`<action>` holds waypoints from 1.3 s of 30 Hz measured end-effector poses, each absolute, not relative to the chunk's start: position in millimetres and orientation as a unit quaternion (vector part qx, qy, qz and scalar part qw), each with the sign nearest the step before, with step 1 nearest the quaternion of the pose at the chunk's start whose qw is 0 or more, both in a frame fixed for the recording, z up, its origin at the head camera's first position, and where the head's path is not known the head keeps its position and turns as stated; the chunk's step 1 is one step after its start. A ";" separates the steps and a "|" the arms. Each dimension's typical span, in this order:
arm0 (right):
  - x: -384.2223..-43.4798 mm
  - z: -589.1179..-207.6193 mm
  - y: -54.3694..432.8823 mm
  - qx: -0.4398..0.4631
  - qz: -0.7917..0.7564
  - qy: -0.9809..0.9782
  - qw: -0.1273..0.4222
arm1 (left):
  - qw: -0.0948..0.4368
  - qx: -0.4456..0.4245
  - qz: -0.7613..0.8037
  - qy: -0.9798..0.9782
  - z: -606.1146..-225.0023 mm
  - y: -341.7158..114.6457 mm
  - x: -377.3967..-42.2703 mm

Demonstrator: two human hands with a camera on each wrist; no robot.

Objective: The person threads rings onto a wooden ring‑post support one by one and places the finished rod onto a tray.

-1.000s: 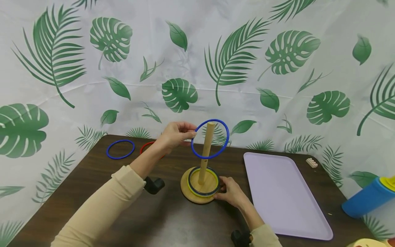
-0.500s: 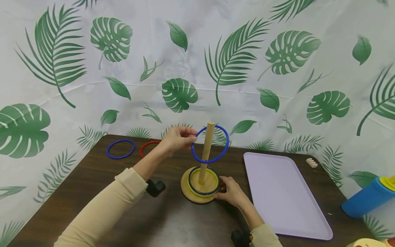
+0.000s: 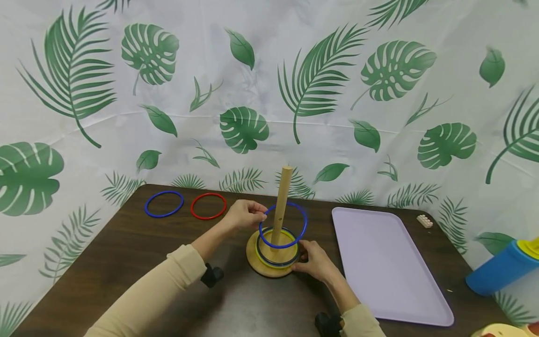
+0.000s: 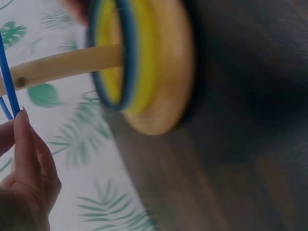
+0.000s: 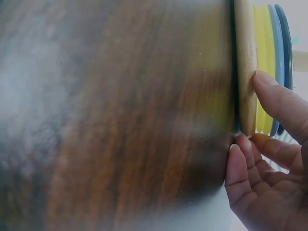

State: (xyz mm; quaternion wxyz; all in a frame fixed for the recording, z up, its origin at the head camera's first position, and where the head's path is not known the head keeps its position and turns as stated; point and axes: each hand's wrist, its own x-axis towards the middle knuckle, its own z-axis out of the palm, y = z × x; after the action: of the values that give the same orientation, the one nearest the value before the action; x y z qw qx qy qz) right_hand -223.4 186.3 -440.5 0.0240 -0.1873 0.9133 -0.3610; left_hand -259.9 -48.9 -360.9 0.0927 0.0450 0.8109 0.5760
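In the head view my left hand (image 3: 244,215) pinches a blue ring (image 3: 306,223) by its left side. The ring is tilted and surrounds the upright wooden peg (image 3: 284,192), above the rings at its foot. The left wrist view shows thumb and fingers on the blue ring (image 4: 8,79). On the round wooden base (image 3: 251,256) lie yellow rings (image 5: 262,57), a blue ring (image 5: 277,57) and a dark ring (image 5: 288,48), stacked around the peg. My right hand (image 3: 316,263) grips the base's right edge, thumb on its upper face.
Another blue ring (image 3: 146,206) and a red ring (image 3: 192,208) lie at the table's back left. Right of the stand is a pale purple tray (image 3: 383,262). A small pale block (image 3: 425,221) and a blue bottle (image 3: 501,269) with yellow top are farther right.
My left hand has lowered the blue ring along the peg, from near its top to its lower part. The red ring is now fully uncovered. My right hand stays on the base.
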 end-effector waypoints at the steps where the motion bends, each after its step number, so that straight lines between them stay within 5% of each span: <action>1: -223.5 -440.1 186.1 -0.188 -0.360 0.913 0.025 | 0.096 0.038 0.572 0.814 -366.0 -48.6 -260.5; 13: -226.9 -438.8 185.9 -0.208 -0.368 0.906 0.027 | 0.099 0.000 0.541 0.835 -401.9 -47.8 -261.7; 39: -227.5 -441.4 188.6 -0.227 -0.384 0.895 0.029 | 0.079 0.004 0.509 0.857 -410.9 -44.6 -261.8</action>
State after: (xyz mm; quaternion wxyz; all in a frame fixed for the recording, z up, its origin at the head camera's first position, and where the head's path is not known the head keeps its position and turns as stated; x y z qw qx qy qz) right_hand -227.5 188.6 -441.4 0.0289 -0.2271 0.8946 -0.3838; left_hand -261.8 -44.6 -410.9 0.0792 0.0041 0.8570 0.5092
